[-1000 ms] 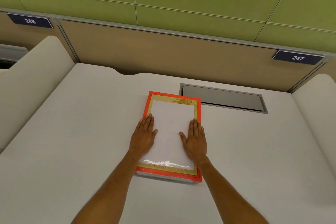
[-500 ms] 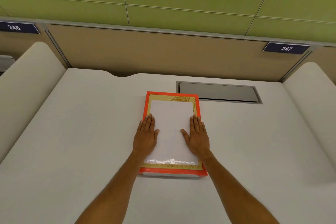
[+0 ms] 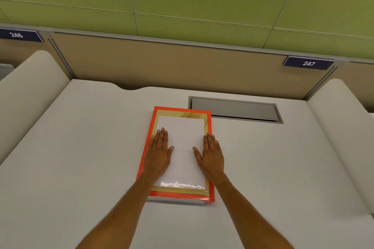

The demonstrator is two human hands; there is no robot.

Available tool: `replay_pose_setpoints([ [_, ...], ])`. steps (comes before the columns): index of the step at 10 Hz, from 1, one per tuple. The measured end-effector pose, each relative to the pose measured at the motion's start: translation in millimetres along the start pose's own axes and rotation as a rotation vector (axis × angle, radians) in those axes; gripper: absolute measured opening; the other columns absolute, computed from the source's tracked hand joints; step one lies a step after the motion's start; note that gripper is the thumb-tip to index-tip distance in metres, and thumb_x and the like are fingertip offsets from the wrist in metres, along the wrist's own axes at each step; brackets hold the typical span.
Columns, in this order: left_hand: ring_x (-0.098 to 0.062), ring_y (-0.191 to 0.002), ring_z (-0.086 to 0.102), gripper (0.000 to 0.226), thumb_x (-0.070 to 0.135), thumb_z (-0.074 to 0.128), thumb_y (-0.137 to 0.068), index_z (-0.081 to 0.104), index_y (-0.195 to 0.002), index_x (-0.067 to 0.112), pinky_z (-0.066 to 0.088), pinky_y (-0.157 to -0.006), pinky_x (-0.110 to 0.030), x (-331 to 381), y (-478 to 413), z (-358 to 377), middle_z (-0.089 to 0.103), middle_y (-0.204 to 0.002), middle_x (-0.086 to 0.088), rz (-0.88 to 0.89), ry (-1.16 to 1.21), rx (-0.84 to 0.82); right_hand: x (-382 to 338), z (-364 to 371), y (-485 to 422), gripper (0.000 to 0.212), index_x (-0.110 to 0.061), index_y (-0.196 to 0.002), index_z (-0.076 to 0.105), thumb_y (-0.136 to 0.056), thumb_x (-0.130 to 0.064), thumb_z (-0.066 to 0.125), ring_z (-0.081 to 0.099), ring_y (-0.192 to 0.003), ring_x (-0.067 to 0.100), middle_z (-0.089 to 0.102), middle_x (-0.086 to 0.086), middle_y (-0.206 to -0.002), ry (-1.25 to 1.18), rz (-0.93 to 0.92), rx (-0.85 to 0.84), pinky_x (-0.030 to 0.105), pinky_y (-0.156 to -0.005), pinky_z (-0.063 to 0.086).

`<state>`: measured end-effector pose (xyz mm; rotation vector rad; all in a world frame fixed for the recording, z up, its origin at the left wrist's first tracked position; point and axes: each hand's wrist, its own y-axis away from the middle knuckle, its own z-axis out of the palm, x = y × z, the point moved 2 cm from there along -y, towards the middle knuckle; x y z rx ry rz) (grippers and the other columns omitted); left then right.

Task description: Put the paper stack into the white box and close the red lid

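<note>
- Progress: the flat rectangular red lid [image 3: 210,159] with its gold inner border and glossy white centre panel sits squarely on the shallow white box [image 3: 174,200], of which only a thin pale strip shows under the near edge. The task appears all but finished.
- The paper stack is not visible; judged to be inside the box, though this cannot be confirmed.
- Hands: the left hand [image 3: 158,154] and right hand [image 3: 211,155] lie flat and spread, palms down on the lid's two long sides, grasping nothing; apparently pressing it home.
- Remaining: likely only lifting the hands away, and seating the near right corner, where a sliver of white shows.
- Location: box rests mid-way across the smooth matt off-white table [image 3: 81,147], just beside a recessed grey metal cable hatch [image 3: 234,110].
- Surfaces: lid looks like laminated card, with a bright reflection near its front edge.
</note>
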<state>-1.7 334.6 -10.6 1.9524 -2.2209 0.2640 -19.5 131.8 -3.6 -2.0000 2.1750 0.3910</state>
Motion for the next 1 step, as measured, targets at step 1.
replay_pose_setpoints([
  [1,-0.019,-0.154,0.0,0.073,0.053,0.024,-0.099,0.001,-0.157,0.014,0.003,-0.126,-0.035,28.9,-8.4,0.0,0.0,-0.166,-0.003,-0.016,0.032,0.035,32.0,-17.3,1.2,0.078,-0.016,-0.158,0.004,-0.098,-0.061,0.024,0.0,-0.155,0.018,0.002,0.002,-0.167,0.037,-0.004,0.032,0.032,-0.125,-0.001],
])
